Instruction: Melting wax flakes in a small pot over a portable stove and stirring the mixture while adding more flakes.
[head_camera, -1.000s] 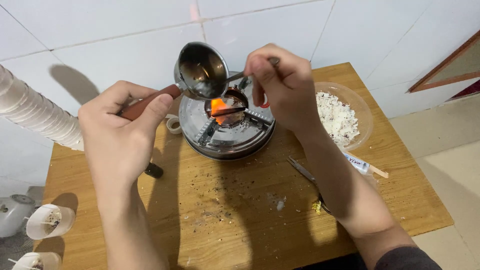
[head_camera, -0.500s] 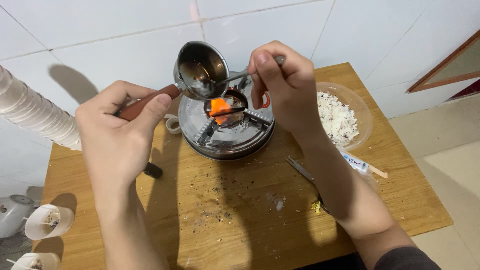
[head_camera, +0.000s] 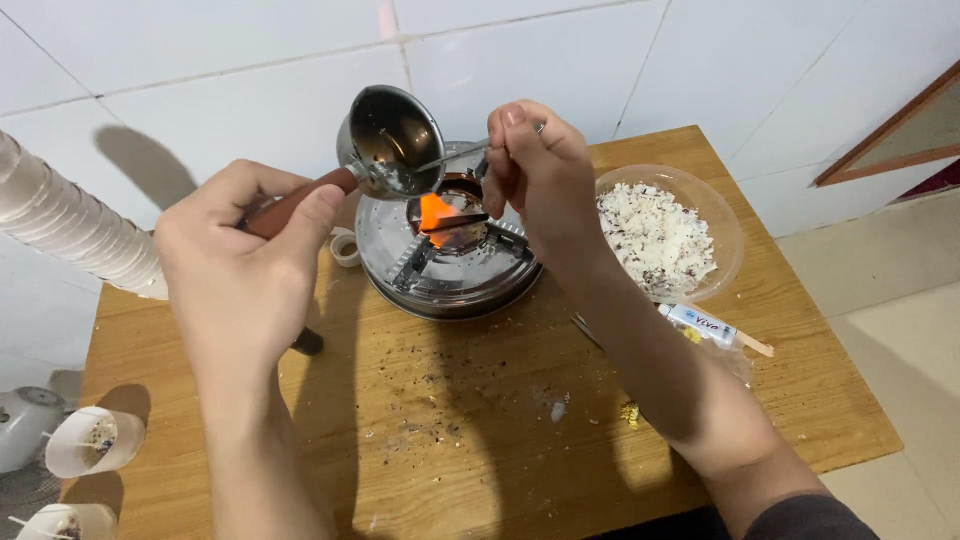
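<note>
Two hands: ladle (head_camera: 392, 140), spoon (head_camera: 455, 155), flame (head_camera: 434, 211).

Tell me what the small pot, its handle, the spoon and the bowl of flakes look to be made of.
Small pot: polished metal, likely steel, with mirror-like glints. Its handle, gripped by the left hand: reddish-brown, probably wood or plastic, matte. Spoon in the right hand: thin shiny metal. Bowl: clear plastic or glass; the table shows through its rim.
</note>
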